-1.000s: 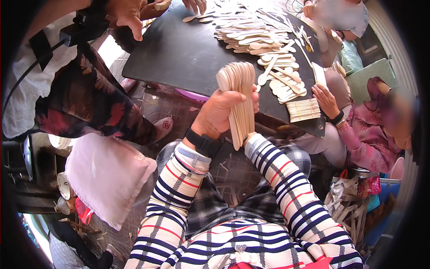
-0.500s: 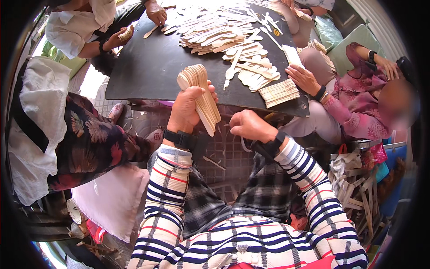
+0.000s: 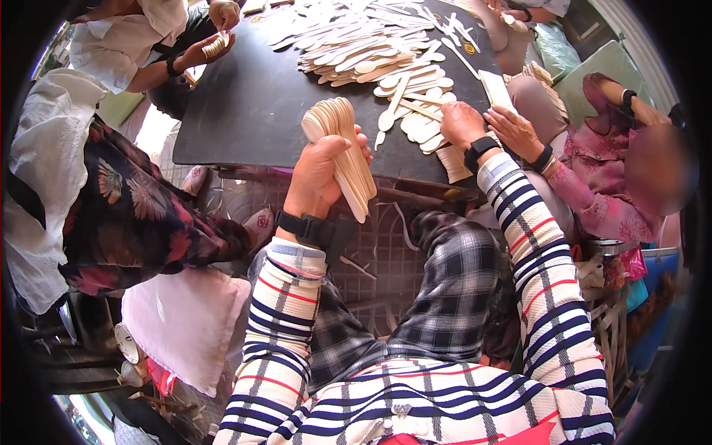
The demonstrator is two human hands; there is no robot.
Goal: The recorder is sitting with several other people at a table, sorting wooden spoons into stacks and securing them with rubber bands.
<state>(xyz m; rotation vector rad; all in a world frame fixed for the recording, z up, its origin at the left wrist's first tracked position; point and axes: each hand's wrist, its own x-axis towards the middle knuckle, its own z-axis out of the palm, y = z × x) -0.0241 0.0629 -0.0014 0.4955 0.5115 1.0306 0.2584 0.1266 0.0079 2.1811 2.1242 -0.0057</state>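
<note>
My left hand [image 3: 317, 174] is wrapped round a thick bundle of wooden spoons [image 3: 348, 167], held upright and tilted just off the table's near edge. Their rounded ends are stacked at the top and the handles point down. Over at the right part of the table, my right hand [image 3: 466, 124] is closed, its fingertips down at the loose wooden spoons [image 3: 424, 133]. Whatever its fingers pinch is hidden by the hand. One spoon [image 3: 420, 109] lies right beside those fingertips. A banded stack of wooden pieces [image 3: 454, 165] sits partly under my right wrist.
A large heap of wooden spoons [image 3: 363, 52] covers the far middle of the black table [image 3: 230, 104]. A co-worker's hand [image 3: 514, 132] rests close to my right hand. At the far left, another person's hands [image 3: 211, 50] hold a small bundle. A pink cushion [image 3: 185, 322] is at my left.
My right hand has moved from beside the bundle up and right onto the loose spoons. My left hand keeps the bundle, shifted slightly. The far-left person's hand has left the table.
</note>
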